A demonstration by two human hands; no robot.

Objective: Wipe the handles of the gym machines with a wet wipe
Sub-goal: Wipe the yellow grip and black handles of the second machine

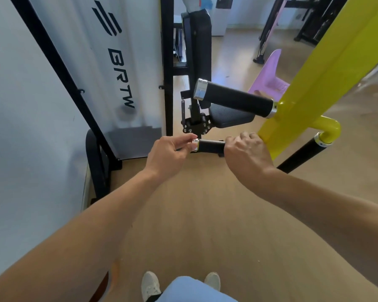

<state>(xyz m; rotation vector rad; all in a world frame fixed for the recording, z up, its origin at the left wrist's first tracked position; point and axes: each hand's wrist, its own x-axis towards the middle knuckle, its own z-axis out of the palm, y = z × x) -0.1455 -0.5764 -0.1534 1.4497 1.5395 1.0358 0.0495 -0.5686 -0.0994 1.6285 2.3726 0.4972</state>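
A short black handle [210, 146] with a silver end cap sticks out to the left from the yellow machine arm [319, 83]. My right hand [244, 149] grips this handle next to the yellow arm, fingers curled over it. My left hand [172, 149] is at the handle's free end, with its fingertips pinching the silver cap. No wet wipe shows in either hand; one may be hidden under my right palm. A longer black handle [236, 98] with a silver cap juts out higher up. A third black handle [301, 154] hangs below a yellow elbow at the right.
A white shroud panel [109, 68] with black lettering and a black frame stands at the left. A black padded seat [229, 117] and backrest [200, 42] are behind the handles. A pink machine part [268, 75] lies beyond. Wooden floor [205, 214] spreads below; my shoes [151, 284] show.
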